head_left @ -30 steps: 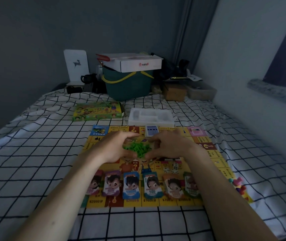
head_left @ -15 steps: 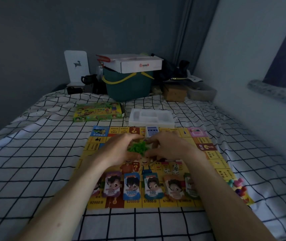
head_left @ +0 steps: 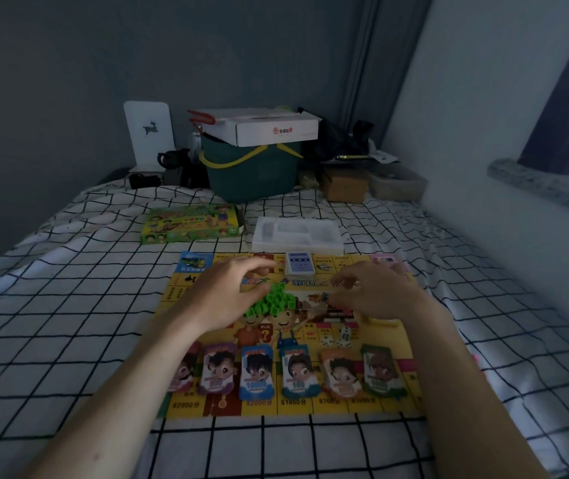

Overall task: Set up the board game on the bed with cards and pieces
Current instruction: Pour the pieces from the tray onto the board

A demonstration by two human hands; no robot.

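A yellow game board (head_left: 186, 288) lies flat on the checked bed sheet. A heap of small green house pieces (head_left: 274, 303) sits near its middle. My left hand (head_left: 228, 292) hovers at the heap's left side, fingers spread and slightly bent, its lower fingers touching the pieces. My right hand (head_left: 376, 292) is lifted to the right of the heap, fingers relaxed, holding nothing. A blue card deck (head_left: 299, 263) lies at the board's far edge. Several character money cards (head_left: 257, 371) line the near edge, with white dice (head_left: 336, 338) behind them.
The green game box (head_left: 191, 223) and a white plastic tray (head_left: 297, 233) lie beyond the board. A dark green bin (head_left: 252, 171) topped by a white carton stands at the back with clutter. A wall runs along the right.
Both hands were cupped together around the green pieces. They have now drawn apart, the right hand further to the right, leaving the heap exposed on the board.
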